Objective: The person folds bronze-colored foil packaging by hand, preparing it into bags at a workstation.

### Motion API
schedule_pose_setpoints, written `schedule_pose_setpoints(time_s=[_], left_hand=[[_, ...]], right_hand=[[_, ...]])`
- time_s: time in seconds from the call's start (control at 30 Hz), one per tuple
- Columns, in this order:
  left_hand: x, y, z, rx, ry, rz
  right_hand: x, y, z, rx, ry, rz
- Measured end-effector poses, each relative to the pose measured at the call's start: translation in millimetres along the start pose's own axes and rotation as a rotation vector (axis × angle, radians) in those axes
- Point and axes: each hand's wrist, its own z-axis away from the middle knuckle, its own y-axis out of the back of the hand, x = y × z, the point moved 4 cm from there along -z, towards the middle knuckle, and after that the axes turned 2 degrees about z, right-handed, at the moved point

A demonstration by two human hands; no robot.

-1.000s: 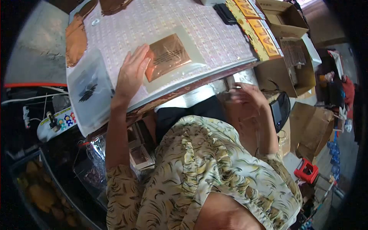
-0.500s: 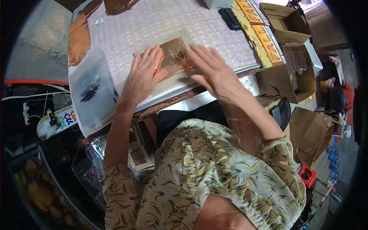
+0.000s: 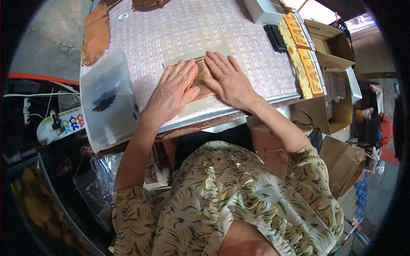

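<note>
A flat brown packet (image 3: 202,77) in clear, shiny plastic lies on a thin grey-green sheet (image 3: 220,51) near the table's front edge. My left hand (image 3: 170,91) rests flat over the packet's left side, fingers stretched out. On the other side, my right hand (image 3: 229,83) presses down with its fingers spread and its thumb across the packet's middle. Neither hand grips anything. Much of the packet is hidden under the hands.
Left on the patterned tabletop (image 3: 171,25) is a translucent plastic sheet (image 3: 98,128) with dark strips (image 3: 103,103). A brown pouch-like piece (image 3: 95,38) lies beyond it. Yellow FALL boxes (image 3: 310,70), a black case (image 3: 274,38) and a white box (image 3: 265,12) line the right; cardboard cartons (image 3: 331,47) stand beyond.
My right hand, blurred and raised over the packet's right side before, now lies flat on it. My left hand stays on the left side. The camera view has shifted slightly.
</note>
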Motion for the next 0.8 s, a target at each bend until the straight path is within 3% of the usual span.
schedule_pose_setpoints(time_s=[0.1, 0.13, 0.17, 0.3, 0.37, 0.6, 0.67, 0.8], left_hand=[[-14.7, 7.2, -7.3, 0.022, 0.029, 0.145], [-25.2, 11.3, -11.7, -0.011, 0.117, 0.339], [-35.8, 12.3, -15.5, -0.042, 0.205, 0.534], [-76.7, 26.0, -32.7, 0.174, 0.264, 0.534], [-84.7, 33.0, -38.2, 0.247, 0.100, 0.219], [-94.8, 39.3, -51.1, 0.146, 0.155, 0.279], [-91.6, 40.8, -52.2, 0.038, 0.351, 0.440], [-97.3, 33.3, -51.2, 0.030, 0.309, 0.457]], right_hand=[[24.3, 24.3, -18.9, -0.150, -0.118, -0.243], [29.2, 21.8, -22.8, 0.137, -0.043, -0.179], [40.8, 15.4, -27.0, 0.135, -0.042, -0.181], [63.6, 18.4, -48.1, 0.277, -0.083, -0.175], [77.5, 12.0, -53.6, 0.162, -0.200, -0.246], [95.9, 11.1, -65.6, 0.041, -0.305, -0.464], [96.0, 10.9, -69.2, 0.029, -0.278, -0.429], [93.8, 14.3, -72.0, -0.012, -0.213, -0.397]])
